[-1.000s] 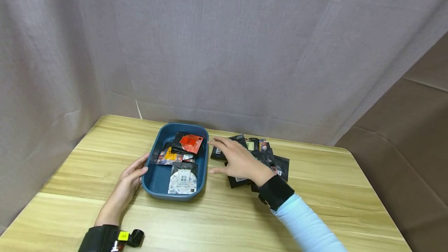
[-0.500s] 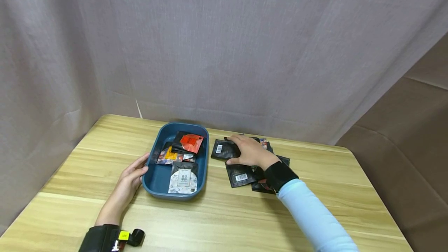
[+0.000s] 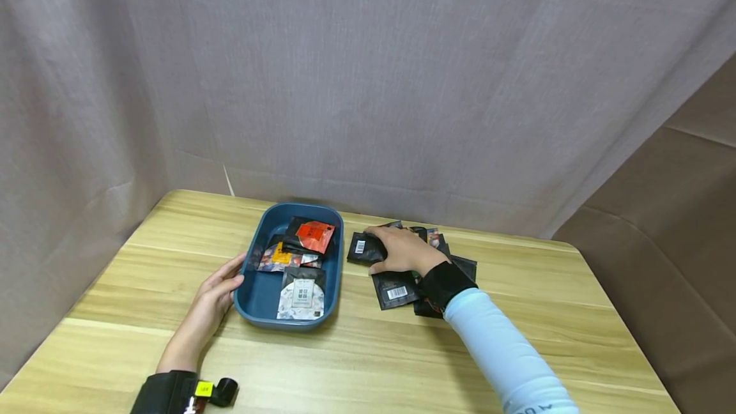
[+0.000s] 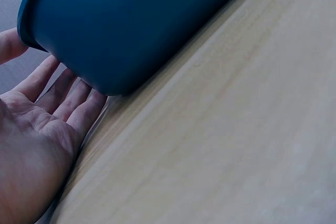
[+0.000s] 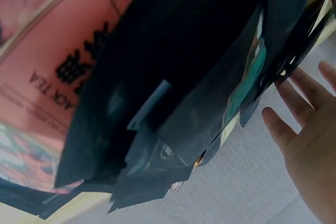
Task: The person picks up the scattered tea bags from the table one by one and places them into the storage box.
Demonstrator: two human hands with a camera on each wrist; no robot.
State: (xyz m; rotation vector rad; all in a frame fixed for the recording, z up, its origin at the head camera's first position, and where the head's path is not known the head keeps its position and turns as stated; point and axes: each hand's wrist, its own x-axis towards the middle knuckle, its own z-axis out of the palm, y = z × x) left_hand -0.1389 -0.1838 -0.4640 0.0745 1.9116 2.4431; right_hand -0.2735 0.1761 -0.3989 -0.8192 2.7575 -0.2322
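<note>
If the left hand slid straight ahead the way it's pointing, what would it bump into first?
The blue tub. The left hand points at its side, and the fingers look like they're touching it, though exact contact is hard to tell.

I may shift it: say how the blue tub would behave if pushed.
The blue tub looks stiff, its wall unbent beside the left hand. Broad and low, it would probably slide rather than tip; the loose packets inside might shift.

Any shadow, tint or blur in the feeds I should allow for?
Head: barcode labels distinct, soft shadow on the tabletop beside the pale sleeve. Left wrist: bluish tint, blue bin dim, tabletop soft. Right wrist: black packets dark, edges merging; "TEA" reads on the red label, finer print blurs.
</note>
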